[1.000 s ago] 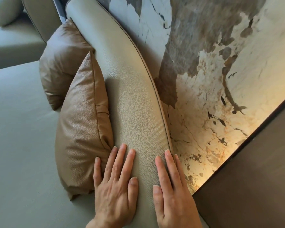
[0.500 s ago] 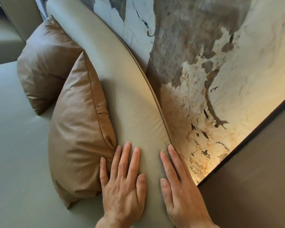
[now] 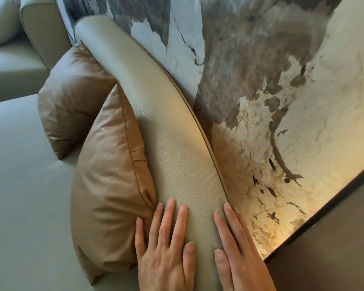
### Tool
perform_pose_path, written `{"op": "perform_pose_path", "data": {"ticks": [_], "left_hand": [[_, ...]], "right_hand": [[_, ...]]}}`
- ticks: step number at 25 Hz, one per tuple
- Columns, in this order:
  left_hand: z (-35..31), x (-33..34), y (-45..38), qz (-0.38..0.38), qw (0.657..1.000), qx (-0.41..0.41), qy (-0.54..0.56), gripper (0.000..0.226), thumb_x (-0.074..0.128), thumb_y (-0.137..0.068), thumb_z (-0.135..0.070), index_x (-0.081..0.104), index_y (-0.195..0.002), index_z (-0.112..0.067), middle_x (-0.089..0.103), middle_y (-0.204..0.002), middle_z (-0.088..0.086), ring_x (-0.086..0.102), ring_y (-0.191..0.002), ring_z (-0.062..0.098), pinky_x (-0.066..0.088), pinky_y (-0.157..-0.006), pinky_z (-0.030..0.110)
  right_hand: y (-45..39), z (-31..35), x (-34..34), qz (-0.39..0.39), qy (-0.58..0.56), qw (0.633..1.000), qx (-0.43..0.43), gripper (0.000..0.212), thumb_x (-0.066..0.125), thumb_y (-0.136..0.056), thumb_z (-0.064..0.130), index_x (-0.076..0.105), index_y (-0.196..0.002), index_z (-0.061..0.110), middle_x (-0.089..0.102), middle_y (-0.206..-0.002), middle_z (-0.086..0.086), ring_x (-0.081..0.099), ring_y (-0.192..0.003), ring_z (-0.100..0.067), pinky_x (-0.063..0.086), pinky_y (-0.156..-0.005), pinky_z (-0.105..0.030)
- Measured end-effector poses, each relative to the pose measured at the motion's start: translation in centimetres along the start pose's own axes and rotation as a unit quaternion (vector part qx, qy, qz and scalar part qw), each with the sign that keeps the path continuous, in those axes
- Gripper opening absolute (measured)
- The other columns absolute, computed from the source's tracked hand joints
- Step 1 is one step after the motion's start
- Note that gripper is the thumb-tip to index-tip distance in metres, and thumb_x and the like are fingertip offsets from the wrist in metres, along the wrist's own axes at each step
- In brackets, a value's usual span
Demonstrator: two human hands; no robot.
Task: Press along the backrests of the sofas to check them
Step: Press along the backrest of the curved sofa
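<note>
Both palms flat on the top of the backrest [image 3: 177,148], fingers extended, gripping nothing. Left hand [image 3: 166,253] spread open, fingers slightly apart, little finger touching the near brown cushion [image 3: 109,185] just beside it. Right hand [image 3: 237,255] open too, fingers held together, lying along the piped rear edge, apart from the left hand with a strip of grey-green leather between them. Leather dimpled slightly under the right fingertips. Directly right of the right hand: marbled wall panel [image 3: 271,101], warm-lit low down, then a dark brown panel [image 3: 334,248] further right. Left of the left hand: sofa seat [image 3: 19,185], same grey-green. Ahead of the fingertips, backrest curving away and up-left. Second brown cushion [image 3: 72,101] leaning on it beyond the first. Farthest, up-left: another sofa section [image 3: 44,28] with a pale pillow [image 3: 0,19].
</note>
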State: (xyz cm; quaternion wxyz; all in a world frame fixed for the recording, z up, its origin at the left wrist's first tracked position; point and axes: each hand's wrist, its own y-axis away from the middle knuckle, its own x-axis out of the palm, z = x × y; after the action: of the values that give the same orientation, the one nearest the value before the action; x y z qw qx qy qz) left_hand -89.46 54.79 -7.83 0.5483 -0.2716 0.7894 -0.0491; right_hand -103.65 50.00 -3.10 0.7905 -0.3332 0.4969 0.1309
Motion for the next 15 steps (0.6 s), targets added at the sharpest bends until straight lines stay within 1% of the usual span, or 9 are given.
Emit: {"op": "perform_pose_path", "data": {"ticks": [4, 7, 8, 9, 10, 11, 12, 13, 15], "left_hand": [[-0.2, 0.0, -0.3, -0.016, 0.999, -0.001, -0.03, 0.057, 0.016, -0.098, -0.045, 0.037, -0.147, -0.027, 0.046, -0.149, 0.0, 0.038, -0.14, 0.016, 0.03, -0.107, 0.055], [-0.3, -0.2, -0.3, -0.001, 0.999, -0.01, -0.053, 0.056, 0.015, -0.097, -0.045, 0.043, -0.142, -0.026, 0.051, -0.145, 0.0, 0.041, -0.135, 0.016, 0.032, -0.104, 0.054], [-0.4, -0.2, -0.3, 0.002, 0.998, -0.014, -0.058, 0.056, 0.015, -0.097, -0.045, 0.044, -0.141, -0.026, 0.051, -0.144, 0.0, 0.042, -0.134, 0.016, 0.032, -0.104, 0.053], [-0.5, -0.2, -0.3, 0.001, 0.998, -0.018, -0.062, 0.057, 0.014, -0.097, -0.046, 0.045, -0.14, -0.026, 0.052, -0.144, 0.0, 0.042, -0.134, 0.015, 0.031, -0.105, 0.051], [-0.5, -0.3, -0.3, -0.001, 0.998, -0.019, -0.065, 0.057, 0.014, -0.096, -0.046, 0.045, -0.14, -0.026, 0.052, -0.143, 0.0, 0.043, -0.133, 0.015, 0.029, -0.106, 0.05], [-0.5, -0.4, -0.3, -0.006, 0.998, -0.018, -0.066, 0.057, 0.014, -0.096, -0.046, 0.045, -0.139, -0.026, 0.052, -0.143, -0.001, 0.043, -0.133, 0.015, 0.027, -0.107, 0.048], [-0.5, -0.5, -0.4, -0.013, 0.997, -0.016, -0.068, 0.057, 0.014, -0.096, -0.046, 0.045, -0.14, -0.026, 0.052, -0.143, 0.0, 0.043, -0.133, 0.015, 0.026, -0.108, 0.048], [-0.5, -0.5, -0.4, -0.021, 0.997, -0.012, -0.071, 0.056, 0.015, -0.096, -0.046, 0.044, -0.14, -0.026, 0.052, -0.143, 0.0, 0.042, -0.133, 0.015, 0.027, -0.108, 0.048], [-0.5, -1.0, -0.5, -0.029, 0.997, 0.003, -0.075, 0.054, 0.025, -0.094, -0.044, 0.045, -0.14, -0.025, 0.052, -0.144, 0.001, 0.042, -0.134, 0.015, 0.03, -0.105, 0.05]], "right_hand": [[-0.6, -0.3, 0.0, -0.021, -0.003, 1.0, -0.017, 0.049, 0.015, -0.104, 0.039, 0.042, -0.132, 0.01, 0.037, -0.142, -0.01, 0.038, -0.129, -0.03, 0.029, -0.109, -0.035], [-0.9, -0.2, 0.2, -0.036, 0.006, 0.999, -0.025, 0.048, 0.013, -0.103, 0.038, 0.043, -0.128, 0.01, 0.038, -0.14, -0.009, 0.038, -0.131, -0.027, 0.033, -0.105, -0.036], [-1.0, -0.3, 0.2, -0.048, 0.005, 0.998, -0.03, 0.048, 0.013, -0.103, 0.038, 0.044, -0.127, 0.01, 0.038, -0.141, -0.007, 0.032, -0.138, -0.024, 0.034, -0.104, -0.036], [-1.0, -0.4, 0.2, -0.057, 0.0, 0.998, -0.032, 0.048, 0.013, -0.103, 0.039, 0.045, -0.126, 0.011, 0.035, -0.145, -0.003, 0.022, -0.144, -0.018, 0.034, -0.104, -0.034], [-1.1, -0.4, 0.3, -0.061, -0.006, 0.998, -0.034, 0.048, 0.013, -0.103, 0.039, 0.045, -0.125, 0.012, 0.03, -0.15, 0.003, 0.014, -0.147, -0.012, 0.031, -0.106, -0.032], [-1.3, -0.5, 0.3, -0.062, -0.008, 0.998, -0.033, 0.048, 0.013, -0.102, 0.039, 0.046, -0.125, 0.012, 0.024, -0.153, 0.005, 0.01, -0.148, -0.009, 0.029, -0.108, -0.031], [-1.3, -0.5, 0.4, -0.063, -0.006, 0.998, -0.032, 0.048, 0.013, -0.102, 0.039, 0.046, -0.125, 0.012, 0.024, -0.153, 0.005, 0.008, -0.148, -0.008, 0.029, -0.108, -0.031], [-1.3, -0.5, 0.5, -0.066, 0.001, 0.997, -0.029, 0.048, 0.014, -0.103, 0.039, 0.045, -0.126, 0.011, 0.029, -0.15, 0.001, 0.009, -0.148, -0.008, 0.029, -0.108, -0.031], [-1.0, -0.2, 0.4, -0.064, 0.011, 0.998, -0.018, 0.049, 0.014, -0.103, 0.04, 0.043, -0.129, 0.011, 0.039, -0.142, -0.008, 0.019, -0.145, -0.011, 0.031, -0.107, -0.032]]}}
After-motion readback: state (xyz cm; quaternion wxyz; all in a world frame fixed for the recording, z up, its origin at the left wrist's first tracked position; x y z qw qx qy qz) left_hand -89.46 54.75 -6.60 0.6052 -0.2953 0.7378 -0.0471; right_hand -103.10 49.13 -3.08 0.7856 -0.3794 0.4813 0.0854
